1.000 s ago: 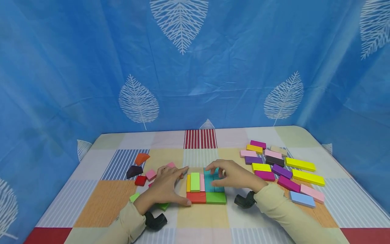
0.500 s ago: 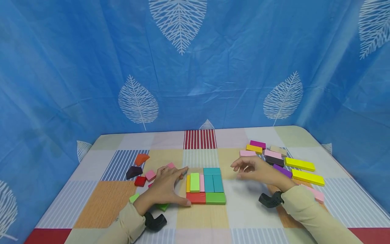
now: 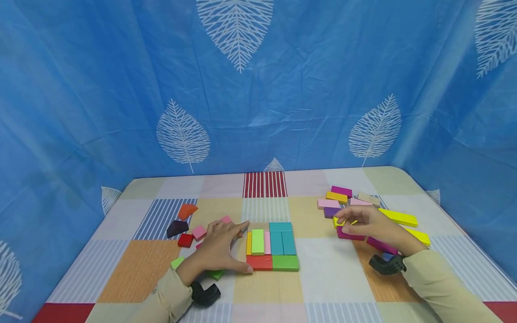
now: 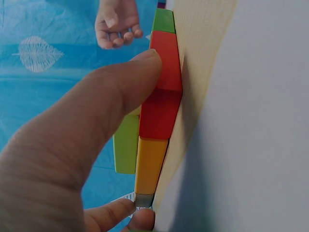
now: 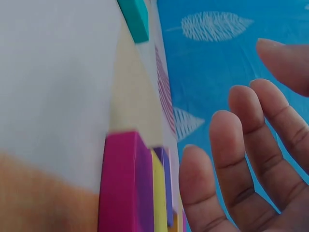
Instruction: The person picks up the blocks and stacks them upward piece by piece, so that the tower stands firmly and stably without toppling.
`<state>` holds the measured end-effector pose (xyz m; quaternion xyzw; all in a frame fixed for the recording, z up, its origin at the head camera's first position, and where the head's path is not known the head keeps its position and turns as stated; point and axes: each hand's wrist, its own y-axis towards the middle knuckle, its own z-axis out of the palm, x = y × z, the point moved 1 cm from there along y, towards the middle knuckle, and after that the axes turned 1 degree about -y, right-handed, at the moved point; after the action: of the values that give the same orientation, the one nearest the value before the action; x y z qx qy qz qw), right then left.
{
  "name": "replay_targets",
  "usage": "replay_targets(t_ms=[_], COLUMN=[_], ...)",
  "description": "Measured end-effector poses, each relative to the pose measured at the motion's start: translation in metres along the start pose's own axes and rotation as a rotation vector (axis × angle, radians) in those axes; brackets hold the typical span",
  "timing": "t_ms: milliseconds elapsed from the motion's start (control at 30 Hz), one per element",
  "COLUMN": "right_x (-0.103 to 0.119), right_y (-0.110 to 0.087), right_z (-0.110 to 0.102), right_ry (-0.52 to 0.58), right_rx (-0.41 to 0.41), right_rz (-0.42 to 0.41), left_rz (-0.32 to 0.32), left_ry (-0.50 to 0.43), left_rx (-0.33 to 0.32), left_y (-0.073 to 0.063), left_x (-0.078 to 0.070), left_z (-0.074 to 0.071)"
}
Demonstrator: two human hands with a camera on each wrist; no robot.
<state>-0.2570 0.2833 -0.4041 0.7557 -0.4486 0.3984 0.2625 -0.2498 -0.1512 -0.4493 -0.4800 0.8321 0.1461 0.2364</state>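
Observation:
Flat coloured blocks form a rectangle mid-table. My left hand (image 3: pixel 220 246) lies along its left side, with the thumb at the red block (image 3: pixel 259 263) and the index finger reaching to the far corner by the beige block (image 3: pixel 260 226). The left wrist view shows the thumb overlapping the red block and fingertips at the end past the yellow-orange block (image 4: pixel 152 164). A light green block (image 3: pixel 257 242) sits raised on the arrangement. Beside it are teal blocks (image 3: pixel 280 227) and a green block (image 3: pixel 285 263). My right hand (image 3: pixel 373 224) hovers over a magenta block (image 3: pixel 350 234), fingers loosely bent, holding nothing.
Around the right hand lie several loose blocks, including yellow (image 3: pixel 399 217), purple (image 3: pixel 331 212) and pink (image 3: pixel 328 204) ones. At left are an orange piece (image 3: pixel 187 211), a black piece (image 3: pixel 177 229) and a red piece (image 3: pixel 185 240). A blue leaf-patterned curtain (image 3: pixel 258 134) stands behind the table.
My right hand has moved away from the teal blocks, rightward to the loose blocks on the right. The left hand and the arrangement have stayed in place.

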Motion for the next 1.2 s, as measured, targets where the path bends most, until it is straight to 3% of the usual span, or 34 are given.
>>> replay_targets(t_ms=[333,500,667,867,1200], right_x=[-0.022,-0.028,-0.028,-0.021,-0.007], right_y=[-0.013,-0.015,-0.014,-0.011,-0.01], right_z=[-0.021,-0.025,-0.024,-0.017,0.005], right_ry=[-0.022,-0.121,-0.242,-0.308,-0.179], right_rx=[-0.035,-0.057,-0.021,0.022,0.185], right_rz=[0.063,0.103,0.12,0.127,0.107], left_rz=[-0.006,-0.006,-0.008,-0.014,-0.022], left_ry=[0.004,0.004,0.003,0.001,0.003], left_rx=[0.005,0.006,0.008,0.012,0.01], left_y=[0.0,0.0,0.0,0.0,0.0], left_x=[0.0,0.0,0.0,0.0,0.0], left_z=[-0.001,0.0,-0.001,0.0,0.0])
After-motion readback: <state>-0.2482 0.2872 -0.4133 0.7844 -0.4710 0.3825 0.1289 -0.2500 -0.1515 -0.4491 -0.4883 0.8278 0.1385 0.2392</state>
